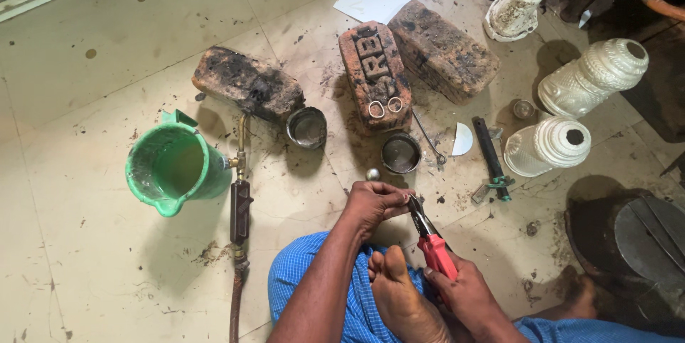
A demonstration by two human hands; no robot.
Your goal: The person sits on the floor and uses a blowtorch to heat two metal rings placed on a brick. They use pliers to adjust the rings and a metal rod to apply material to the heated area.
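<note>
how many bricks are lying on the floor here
3. A charred dark brick lies beside the green plastic jug; a red lettered brick with two small metal rings sits centre; a sooty brick lies right of it.

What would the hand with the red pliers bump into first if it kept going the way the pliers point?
Probably the left hand: the right hand aims its red-handled pliers up-left, and their tips already sit at the left fingers. Beyond lies a small metal bowl.
</note>
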